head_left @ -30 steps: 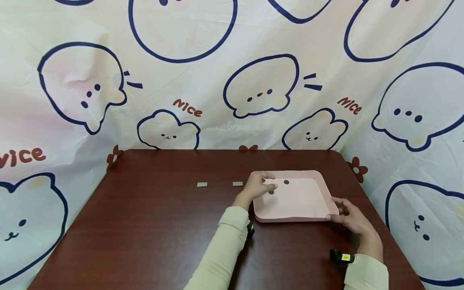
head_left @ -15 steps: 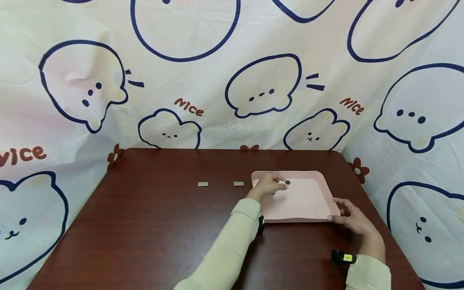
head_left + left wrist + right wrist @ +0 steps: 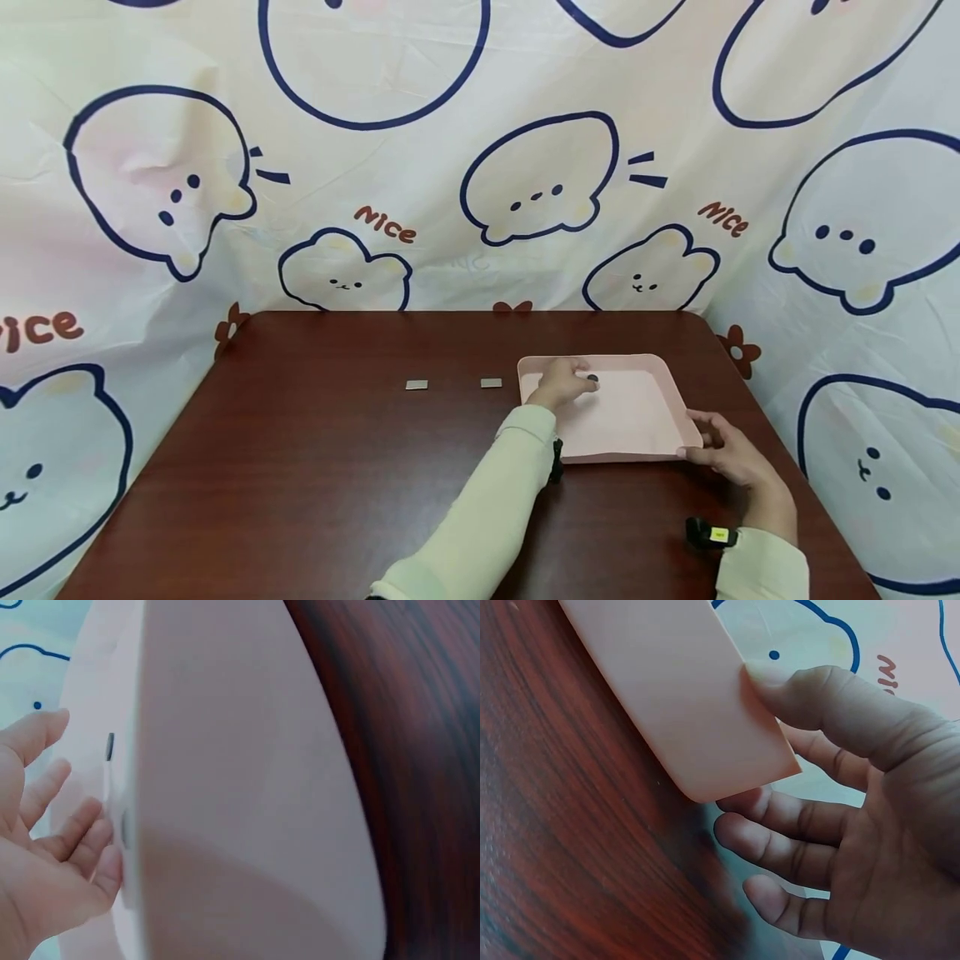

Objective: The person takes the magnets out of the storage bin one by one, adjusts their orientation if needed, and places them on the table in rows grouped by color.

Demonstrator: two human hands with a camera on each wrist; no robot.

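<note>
A shallow pink tray lies on the dark wooden table, right of centre. My left hand reaches into its far left part, fingers loosely curled over the floor. The fingertips touch a small dark round disc, and a second disc lies just beyond them. My right hand pinches the tray's near right corner, thumb on the wall and the other fingers spread behind it.
Two small grey rectangular pieces lie on the table left of the tray. A cartoon-printed cloth hangs behind the table and at both sides. Black wrist-camera mounts sit on both wrists.
My left hand has slid further into the tray toward the far disc and now covers the nearer disc. The tray and my right hand have barely moved.
</note>
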